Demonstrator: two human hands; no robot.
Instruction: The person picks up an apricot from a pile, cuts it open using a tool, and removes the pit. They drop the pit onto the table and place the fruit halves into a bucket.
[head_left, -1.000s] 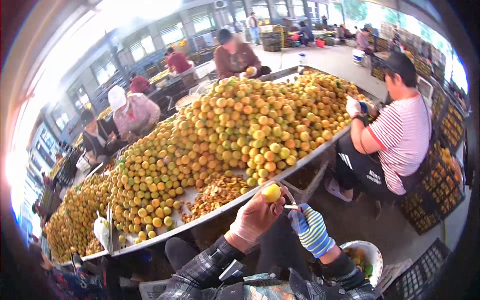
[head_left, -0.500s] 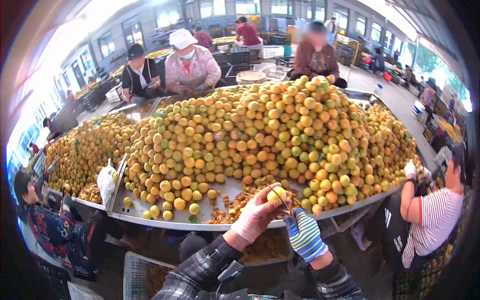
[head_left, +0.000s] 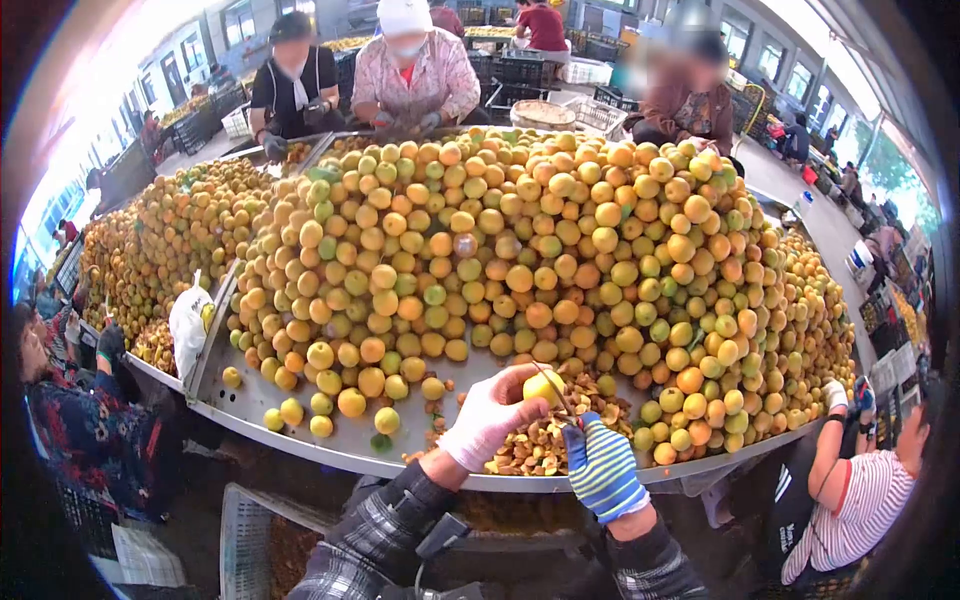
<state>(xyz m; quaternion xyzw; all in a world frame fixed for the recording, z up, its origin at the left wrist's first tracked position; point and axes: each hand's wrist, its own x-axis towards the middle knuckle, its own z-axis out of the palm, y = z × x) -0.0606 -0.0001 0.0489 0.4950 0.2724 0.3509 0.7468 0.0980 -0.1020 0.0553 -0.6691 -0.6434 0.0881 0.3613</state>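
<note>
My left hand [head_left: 495, 412], wrapped in a pale covering, holds a yellow-green fruit [head_left: 543, 387] over the near edge of the metal tray [head_left: 340, 455]. Close on its right, my right hand [head_left: 606, 468] wears a blue and yellow striped glove and is closed on a thin dark tool [head_left: 556, 392] that reaches up beside the fruit. The tool's handle is hidden in the glove. Cut pieces [head_left: 535, 450] lie beneath and around my hands. Behind them rises a large heap of orange and green fruit [head_left: 480, 250].
A white bag [head_left: 190, 325] hangs at the tray divider. A grey crate [head_left: 245, 545] stands below on the left. Across the tray sit several people; one person in stripes [head_left: 860, 500] works at right, another in dark flowered clothing [head_left: 95, 440] at left.
The head view has tilted down and shifted, so the heap looks larger. Both hands keep their hold on the fruit and the tool. The person at right has an arm reaching towards the heap.
</note>
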